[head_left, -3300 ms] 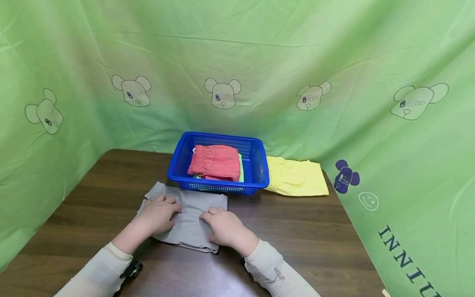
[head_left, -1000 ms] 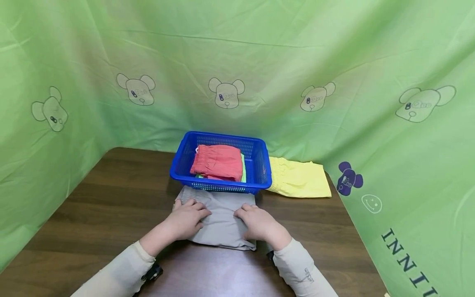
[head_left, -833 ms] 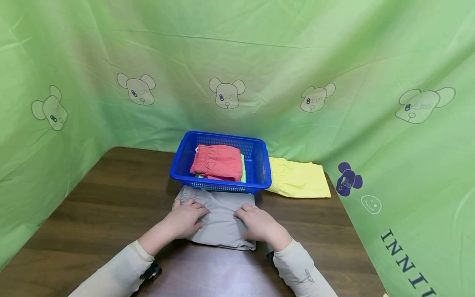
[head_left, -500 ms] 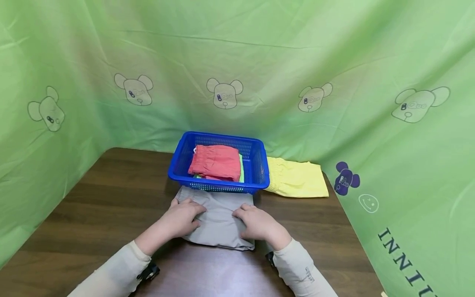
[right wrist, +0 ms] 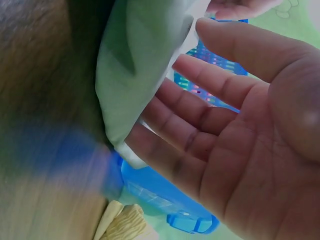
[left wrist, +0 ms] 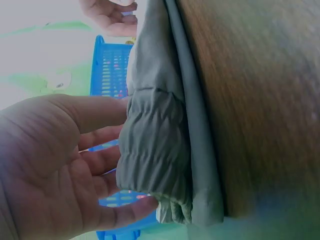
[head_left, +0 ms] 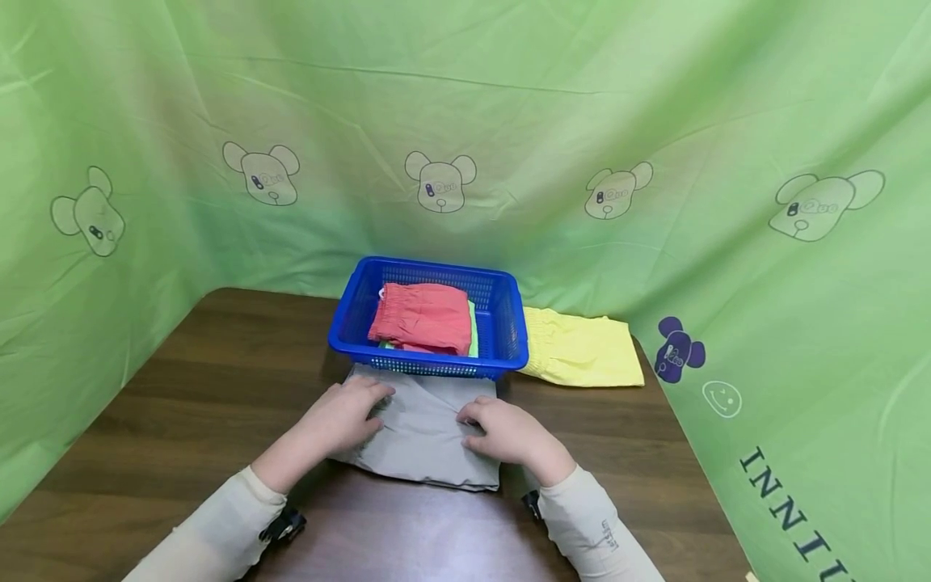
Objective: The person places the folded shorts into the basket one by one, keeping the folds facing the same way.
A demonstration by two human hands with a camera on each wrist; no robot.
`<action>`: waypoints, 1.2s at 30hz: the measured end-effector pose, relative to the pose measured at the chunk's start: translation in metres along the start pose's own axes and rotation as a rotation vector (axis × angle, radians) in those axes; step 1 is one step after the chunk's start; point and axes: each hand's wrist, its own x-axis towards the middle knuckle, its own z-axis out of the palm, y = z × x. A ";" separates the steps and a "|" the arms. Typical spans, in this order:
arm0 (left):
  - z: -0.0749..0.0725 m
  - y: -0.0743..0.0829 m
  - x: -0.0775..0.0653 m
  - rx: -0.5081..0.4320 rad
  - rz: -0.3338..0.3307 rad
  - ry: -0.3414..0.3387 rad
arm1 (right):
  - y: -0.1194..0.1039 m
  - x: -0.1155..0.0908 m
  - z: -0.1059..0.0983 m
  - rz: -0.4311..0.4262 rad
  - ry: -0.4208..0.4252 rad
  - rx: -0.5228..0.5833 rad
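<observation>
A pair of folded grey elastic-waist pants (head_left: 429, 444) lies flat on the wooden table, right in front of the blue basket. My left hand (head_left: 349, 414) rests over its left end, fingers spread and relaxed. In the left wrist view, the fingertips reach the gathered waistband (left wrist: 152, 145), and the folded layers show stacked below it. Over the right end is my right hand (head_left: 512, 436), fingers loosely bent. In the right wrist view, the fingers of this hand (right wrist: 200, 125) lie along the grey cloth (right wrist: 135, 65), the thumb raised apart from it.
Behind the pants stands the blue basket (head_left: 512, 323), holding folded red clothing (head_left: 425, 319) on top of something light green (head_left: 473, 327). Folded yellow clothing (head_left: 585, 347) lies right of the basket. A green curtain (head_left: 509, 97) encloses the table's back and sides.
The grey pants have shifted right and straightened to lie before the basket, both hands moving along. Lately my left hand has slid slightly left, toward the waistband end; the right hand has hardly moved.
</observation>
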 end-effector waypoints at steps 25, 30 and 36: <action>-0.012 -0.028 -0.001 -0.081 -0.274 -0.036 | 0.019 -0.001 -0.006 0.437 0.150 0.056; -0.013 -0.032 -0.001 -0.139 -0.360 -0.082 | 0.020 -0.002 -0.008 0.508 0.139 0.073; -0.016 -0.035 0.000 -0.218 -0.415 -0.156 | 0.020 -0.004 -0.009 0.568 0.127 0.088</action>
